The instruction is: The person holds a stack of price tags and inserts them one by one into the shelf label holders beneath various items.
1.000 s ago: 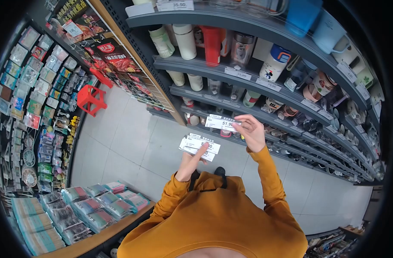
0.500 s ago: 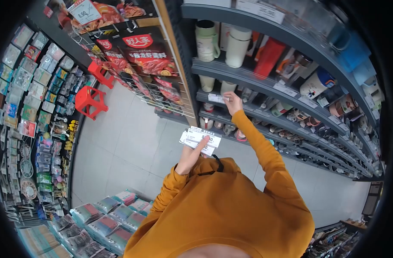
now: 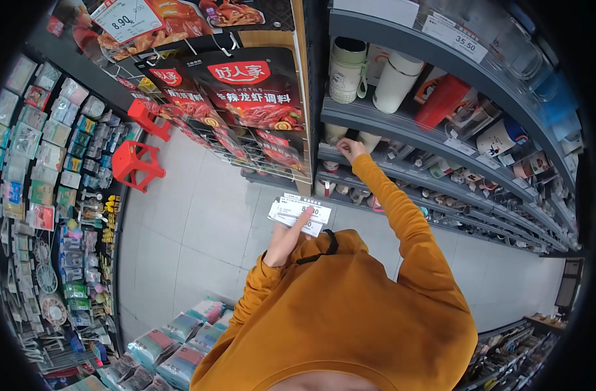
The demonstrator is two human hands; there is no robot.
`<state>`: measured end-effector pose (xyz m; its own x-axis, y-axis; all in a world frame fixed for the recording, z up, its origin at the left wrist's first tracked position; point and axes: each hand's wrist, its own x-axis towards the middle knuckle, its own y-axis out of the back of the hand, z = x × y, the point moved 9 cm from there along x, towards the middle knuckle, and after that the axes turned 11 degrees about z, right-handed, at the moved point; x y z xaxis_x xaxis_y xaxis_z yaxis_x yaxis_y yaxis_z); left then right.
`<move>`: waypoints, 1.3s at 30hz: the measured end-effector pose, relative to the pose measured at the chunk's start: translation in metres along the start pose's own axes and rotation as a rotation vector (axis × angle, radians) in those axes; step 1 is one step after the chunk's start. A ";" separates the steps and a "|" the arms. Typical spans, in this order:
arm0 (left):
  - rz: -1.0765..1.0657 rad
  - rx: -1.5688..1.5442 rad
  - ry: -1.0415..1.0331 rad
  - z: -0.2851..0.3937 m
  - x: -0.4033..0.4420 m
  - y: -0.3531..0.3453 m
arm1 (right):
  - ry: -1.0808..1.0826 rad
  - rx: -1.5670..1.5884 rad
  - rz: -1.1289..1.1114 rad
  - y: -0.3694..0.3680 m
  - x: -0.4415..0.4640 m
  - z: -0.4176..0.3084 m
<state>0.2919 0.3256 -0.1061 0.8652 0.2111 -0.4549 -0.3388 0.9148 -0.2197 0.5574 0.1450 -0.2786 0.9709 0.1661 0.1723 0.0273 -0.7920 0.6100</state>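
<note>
My left hand (image 3: 286, 242) is closed on several white price tags (image 3: 291, 210), fanned out in front of my chest with the thumb across them. My right hand (image 3: 354, 149) reaches forward to the edge of a grey shelf (image 3: 389, 165), its fingers bent together. Whether anything is pinched between them I cannot make out. Close behind its fingertips are pale cups (image 3: 335, 133), partly hidden by the shelf above. On that upper level stand a green lidded tumbler (image 3: 347, 70), a white tumbler (image 3: 397, 81) and a red box (image 3: 443, 101).
Black seasoning packets (image 3: 249, 88) hang on a wire rack left of the shelves. Two red stools (image 3: 138, 166) stand on the tiled floor (image 3: 200, 228) at left. Wrapped packs (image 3: 181, 365) are stacked at my lower left. Small goods (image 3: 57, 163) cover the left wall.
The view has shifted, bringing the rack and shelves lower and to the right. The white label seen beside my right fingers at the shelf edge no longer shows. My left hand still holds the tags.
</note>
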 end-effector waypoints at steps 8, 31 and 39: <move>-0.083 -0.014 0.016 0.006 0.016 -0.003 | 0.175 -0.324 -0.078 -0.009 -0.007 -0.019; -0.110 -0.081 -0.150 0.076 0.011 -0.050 | -0.306 0.875 0.437 0.110 -0.152 -0.162; -0.119 -0.100 -0.154 0.072 0.002 -0.058 | -0.298 0.898 0.300 0.129 -0.163 -0.193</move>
<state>0.3395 0.2978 -0.0324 0.9449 0.1603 -0.2854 -0.2589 0.8993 -0.3523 0.3574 0.1290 -0.0791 0.9839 -0.1706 -0.0531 -0.1786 -0.9488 -0.2607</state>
